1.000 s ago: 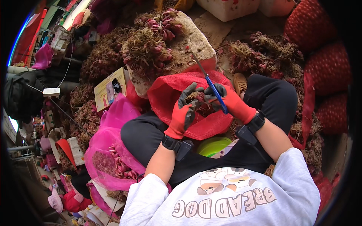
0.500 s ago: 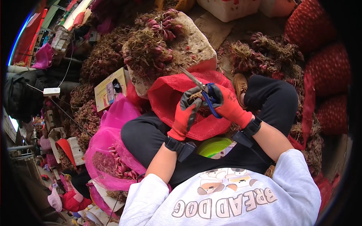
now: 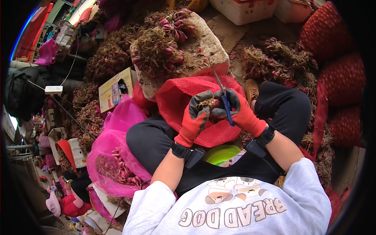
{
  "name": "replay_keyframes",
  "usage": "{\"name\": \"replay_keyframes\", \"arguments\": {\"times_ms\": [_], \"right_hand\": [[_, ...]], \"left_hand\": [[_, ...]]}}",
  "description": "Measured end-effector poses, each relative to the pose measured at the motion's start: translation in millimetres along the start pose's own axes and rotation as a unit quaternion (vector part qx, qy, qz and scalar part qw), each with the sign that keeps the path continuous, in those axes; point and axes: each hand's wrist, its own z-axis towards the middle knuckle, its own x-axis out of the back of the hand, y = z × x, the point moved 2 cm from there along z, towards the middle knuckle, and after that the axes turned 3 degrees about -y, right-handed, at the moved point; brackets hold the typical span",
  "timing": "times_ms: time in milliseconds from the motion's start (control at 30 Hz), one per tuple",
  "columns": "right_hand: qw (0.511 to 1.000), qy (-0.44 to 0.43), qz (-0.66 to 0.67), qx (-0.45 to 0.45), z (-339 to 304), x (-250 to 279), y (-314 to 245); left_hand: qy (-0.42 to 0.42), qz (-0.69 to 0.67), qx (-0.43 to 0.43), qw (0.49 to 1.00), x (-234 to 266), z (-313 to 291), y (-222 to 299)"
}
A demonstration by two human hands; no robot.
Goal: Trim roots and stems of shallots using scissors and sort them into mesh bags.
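Both my hands wear red gloves with dark grey palms and fingers, and they meet over an open red mesh bag [image 3: 172,94] between my legs. Pinched in my left hand [image 3: 196,115] is a shallot [image 3: 214,102] with dry, straw-coloured roots. My right hand [image 3: 243,111] is closed around blue-handled scissors [image 3: 226,105], whose metal blades point up and away from me. The fingers of my right hand also come right up to the shallot. Whether they touch it I cannot tell. The bag's inside is mostly hidden by my hands.
Rooted shallot bunches [image 3: 158,47] lie on a dirty white foam block [image 3: 209,43] ahead. More bunches [image 3: 274,58] lie at the right, beside full red mesh sacks [image 3: 338,78]. A pink mesh bag [image 3: 117,160] with shallots is at my left. A green bowl [image 3: 221,154] sits in my lap.
The scissors have turned more upright in my right hand, their handles now pointing down. My right fingers have moved in toward the shallot, which shows more plainly. The view has shifted slightly.
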Motion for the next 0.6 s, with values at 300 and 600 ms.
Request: {"name": "replay_keyframes", "arguments": {"times_ms": [300,600], "right_hand": [[0.950,0.015,-0.283,0.130,1,4,-2],[0.992,-0.027,0.070,-0.100,-2,7,35]], "left_hand": [[0.000,0.081,-0.003,0.997,-2,-3,-9],[0.028,0.128,0.114,0.985,6,-3,-14]]}}
